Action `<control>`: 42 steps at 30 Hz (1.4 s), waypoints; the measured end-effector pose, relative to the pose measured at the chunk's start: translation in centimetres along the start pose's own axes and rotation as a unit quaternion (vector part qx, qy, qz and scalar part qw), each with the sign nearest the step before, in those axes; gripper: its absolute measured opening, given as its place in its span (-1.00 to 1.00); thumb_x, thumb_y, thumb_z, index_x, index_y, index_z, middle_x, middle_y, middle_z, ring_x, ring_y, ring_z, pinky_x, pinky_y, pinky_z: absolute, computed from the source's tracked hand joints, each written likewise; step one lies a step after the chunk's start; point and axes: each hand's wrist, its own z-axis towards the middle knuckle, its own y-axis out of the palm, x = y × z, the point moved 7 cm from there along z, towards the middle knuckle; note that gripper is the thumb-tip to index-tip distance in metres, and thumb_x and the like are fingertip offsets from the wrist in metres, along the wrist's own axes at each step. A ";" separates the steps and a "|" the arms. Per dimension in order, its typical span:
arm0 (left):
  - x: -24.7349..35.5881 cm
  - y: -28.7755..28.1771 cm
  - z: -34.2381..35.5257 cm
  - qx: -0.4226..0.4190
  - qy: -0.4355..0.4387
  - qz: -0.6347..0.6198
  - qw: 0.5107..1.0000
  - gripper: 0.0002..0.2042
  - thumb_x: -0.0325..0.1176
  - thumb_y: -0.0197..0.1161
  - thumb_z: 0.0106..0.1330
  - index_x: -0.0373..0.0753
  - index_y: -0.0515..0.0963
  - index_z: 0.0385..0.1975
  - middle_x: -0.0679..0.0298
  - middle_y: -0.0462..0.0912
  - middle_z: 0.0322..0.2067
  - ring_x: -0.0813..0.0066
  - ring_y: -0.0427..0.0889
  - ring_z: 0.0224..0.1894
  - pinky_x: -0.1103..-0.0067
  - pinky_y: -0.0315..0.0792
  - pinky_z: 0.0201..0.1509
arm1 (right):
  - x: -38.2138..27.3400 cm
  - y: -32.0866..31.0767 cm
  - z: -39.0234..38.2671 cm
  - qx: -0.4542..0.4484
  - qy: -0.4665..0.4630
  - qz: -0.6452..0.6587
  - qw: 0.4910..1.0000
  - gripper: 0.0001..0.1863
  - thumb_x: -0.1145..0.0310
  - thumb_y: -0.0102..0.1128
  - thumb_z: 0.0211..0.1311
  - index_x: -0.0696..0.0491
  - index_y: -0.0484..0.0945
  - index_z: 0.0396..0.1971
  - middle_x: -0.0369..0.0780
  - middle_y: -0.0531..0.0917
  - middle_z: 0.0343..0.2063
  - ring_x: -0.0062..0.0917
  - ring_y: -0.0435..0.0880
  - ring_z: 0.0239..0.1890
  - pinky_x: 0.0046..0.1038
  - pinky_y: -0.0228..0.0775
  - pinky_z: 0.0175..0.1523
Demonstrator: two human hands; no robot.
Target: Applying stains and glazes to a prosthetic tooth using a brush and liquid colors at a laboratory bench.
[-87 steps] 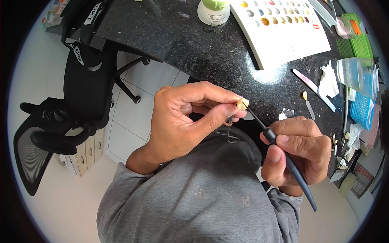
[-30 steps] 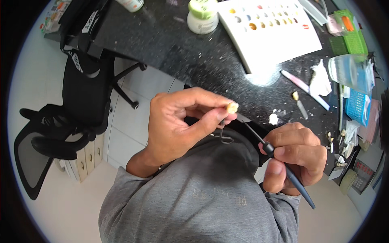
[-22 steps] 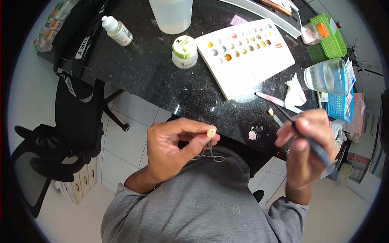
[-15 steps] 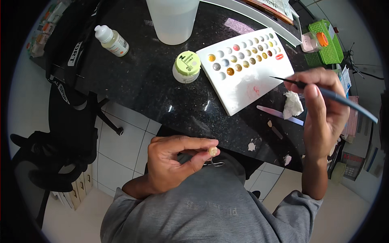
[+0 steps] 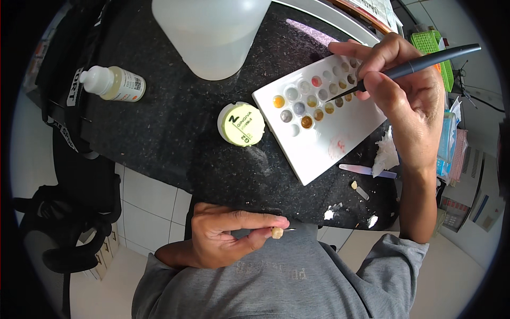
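My left hand is closed in a pinch near my shirt, holding a small cream-coloured tooth crown at the fingertips. A thin metal piece juts out beside it; its rest is hidden by my fingers. Between the thumb and fingers of my right hand is a fine-tipped brush with a dark grey handle. Its tip points down at the rows of coloured wells in the white palette; whether it touches paste I cannot tell. A red smear marks the palette's flat part.
Left of the palette stands a jar with a yellow-green lid. Behind it is a large translucent container; a dropper bottle stands farther left. Crumpled tissue, a nail-file-like strip and white crumbs lie at the right.
My right hand has moved up and left, bringing the brush tip from above the palette's right side to its wells. My left hand still holds the crown, slightly lower in view.
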 end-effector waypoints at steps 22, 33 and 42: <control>0.2 -0.1 0.2 -0.010 0.022 0.007 1.000 -0.73 -0.67 0.29 -0.04 -0.34 0.63 -0.28 0.16 0.69 -0.40 0.52 0.70 -0.39 0.71 0.58 -0.30 | 0.1 0.9 0.1 -0.089 -0.050 -0.061 0.993 -0.88 0.41 0.06 -0.06 0.14 0.50 -0.58 -0.26 0.51 -0.64 -0.14 0.56 -0.01 -0.10 0.04 0.29; 0.1 -0.1 0.0 0.005 0.007 0.002 1.000 -0.76 -0.69 0.27 -0.04 -0.36 0.63 -0.31 0.15 0.69 -0.43 0.50 0.70 -0.41 0.69 0.57 -0.30 | 0.0 0.7 -0.3 -0.077 -0.026 -0.029 0.996 -0.89 0.40 0.06 -0.03 0.13 0.48 -0.58 -0.26 0.50 -0.62 -0.12 0.55 0.00 -0.09 0.01 0.31; 0.1 0.2 -0.2 0.069 -0.006 0.012 0.998 -0.82 -0.65 0.28 0.03 -0.39 0.62 -0.32 0.12 0.69 -0.44 0.49 0.70 -0.38 0.69 0.57 -0.30 | -4.3 -0.4 -4.9 -0.016 -0.071 -0.052 0.996 -0.80 0.35 0.07 0.19 0.21 0.43 -0.41 -0.17 0.48 -0.52 -0.08 0.58 -0.09 0.02 0.16 0.21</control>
